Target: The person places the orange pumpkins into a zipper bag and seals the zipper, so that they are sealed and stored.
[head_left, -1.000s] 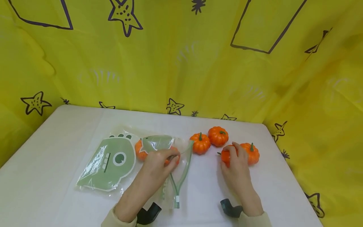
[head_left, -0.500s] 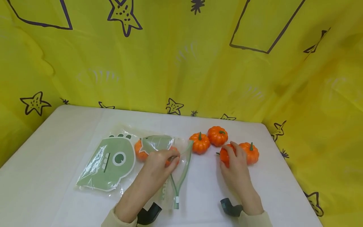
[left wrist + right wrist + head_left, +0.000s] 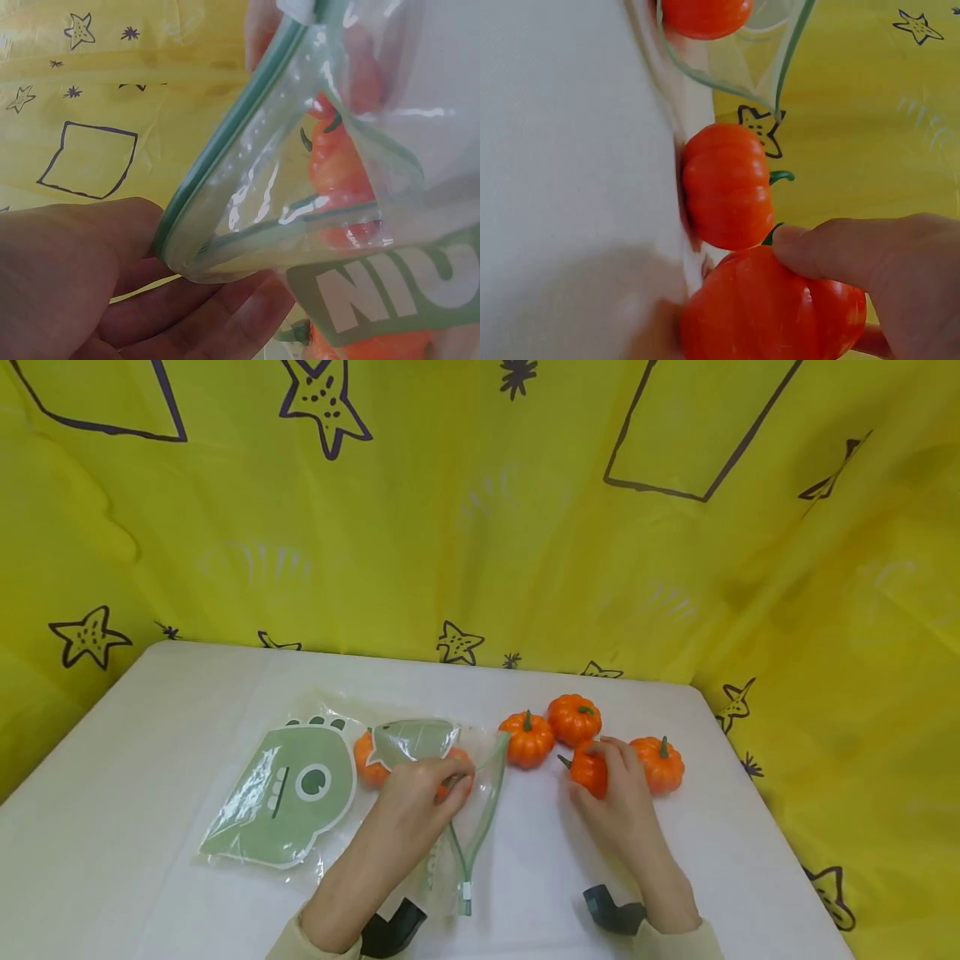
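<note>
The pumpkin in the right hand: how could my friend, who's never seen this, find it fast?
Start at the white table in front of the yellow cloth. On its right half, find the right hand among the loose orange pumpkins. Yours is the held pumpkin, the only one there whose green stem points left in the head view.

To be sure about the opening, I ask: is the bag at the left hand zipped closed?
No, the bag held by the left hand gapes, its green zip edges standing apart.
</note>
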`<state>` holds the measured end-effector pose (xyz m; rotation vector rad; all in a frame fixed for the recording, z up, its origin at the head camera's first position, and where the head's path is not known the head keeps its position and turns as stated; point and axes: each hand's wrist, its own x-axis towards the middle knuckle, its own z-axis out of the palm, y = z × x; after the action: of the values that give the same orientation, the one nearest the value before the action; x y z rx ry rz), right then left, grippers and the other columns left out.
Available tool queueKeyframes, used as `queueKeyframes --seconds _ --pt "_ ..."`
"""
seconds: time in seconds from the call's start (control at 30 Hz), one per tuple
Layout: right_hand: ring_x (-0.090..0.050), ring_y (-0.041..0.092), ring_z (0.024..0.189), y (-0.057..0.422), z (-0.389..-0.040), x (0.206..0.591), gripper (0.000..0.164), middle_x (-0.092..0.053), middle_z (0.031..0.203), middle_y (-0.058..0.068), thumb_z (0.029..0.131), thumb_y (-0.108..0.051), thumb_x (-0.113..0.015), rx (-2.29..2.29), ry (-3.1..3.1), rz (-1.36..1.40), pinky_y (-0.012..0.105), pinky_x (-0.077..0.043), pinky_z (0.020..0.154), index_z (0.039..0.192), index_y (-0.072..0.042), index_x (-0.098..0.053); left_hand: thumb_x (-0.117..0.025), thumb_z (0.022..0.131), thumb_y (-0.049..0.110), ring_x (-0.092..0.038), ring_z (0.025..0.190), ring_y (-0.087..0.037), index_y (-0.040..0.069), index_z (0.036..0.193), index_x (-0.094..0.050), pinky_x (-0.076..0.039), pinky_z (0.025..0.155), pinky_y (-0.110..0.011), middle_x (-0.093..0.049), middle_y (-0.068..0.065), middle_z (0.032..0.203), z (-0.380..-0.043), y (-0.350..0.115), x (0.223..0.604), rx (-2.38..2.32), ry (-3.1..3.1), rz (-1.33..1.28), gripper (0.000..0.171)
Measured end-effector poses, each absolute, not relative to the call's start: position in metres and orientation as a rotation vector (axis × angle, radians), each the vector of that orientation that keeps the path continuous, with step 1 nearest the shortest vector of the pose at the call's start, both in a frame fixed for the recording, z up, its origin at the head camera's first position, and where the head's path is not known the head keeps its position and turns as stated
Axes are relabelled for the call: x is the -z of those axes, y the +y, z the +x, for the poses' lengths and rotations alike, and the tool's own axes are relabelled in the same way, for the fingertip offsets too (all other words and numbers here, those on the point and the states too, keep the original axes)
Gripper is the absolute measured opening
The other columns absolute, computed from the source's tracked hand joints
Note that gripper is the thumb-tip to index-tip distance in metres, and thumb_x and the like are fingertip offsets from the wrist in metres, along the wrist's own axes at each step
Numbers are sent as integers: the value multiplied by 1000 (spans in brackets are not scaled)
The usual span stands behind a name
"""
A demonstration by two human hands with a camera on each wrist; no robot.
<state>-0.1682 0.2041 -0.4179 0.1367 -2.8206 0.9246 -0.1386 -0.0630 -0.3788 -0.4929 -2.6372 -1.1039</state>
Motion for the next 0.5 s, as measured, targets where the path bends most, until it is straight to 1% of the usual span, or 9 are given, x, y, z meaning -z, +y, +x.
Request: queueKeyframes --seconds 0.07,0.17,0.33,0.5 --pt "-43 38 128 202 -166 417 44 -43 137 19 84 -8 -74 -983 -2817 142 59 -39 110 121 -3 -51 -70 89 9 -55 68 -8 11 92 -75 -47 60 -17 -73 2 84 -138 -63 378 1113 -2652 -479 7" --pt "-46 36 123 200 -164 417 47 -44 132 17 83 -13 -77 -1022 -2821 142 59 -42 107 123 -6 -53 -70 88 8 -55 68 -8 11 92 -76 -46 59 -16 -73 2 85 -137 -64 378 1125 -2659 -467 7" --pt "-47 36 119 198 -164 416 50 -38 129 18 82 -18 -78 -1023 -2830 147 60 -44 103 126 -11 -55 -70 88 7 -53 65 -7 11 89 -75 -44 56 -16 -72 3 81 -139 -64 376 1121 -2622 -495 7" --pt "-48 36 117 200 -164 416 57 -36 125 18 81 -23 -79 -1010 -2883 127 57 -45 104 125 -5 -47 -70 87 7 -54 67 -7 11 91 -76 -45 58 -16 -73 3 83 -139 -65 376 1103 -2624 -489 8"
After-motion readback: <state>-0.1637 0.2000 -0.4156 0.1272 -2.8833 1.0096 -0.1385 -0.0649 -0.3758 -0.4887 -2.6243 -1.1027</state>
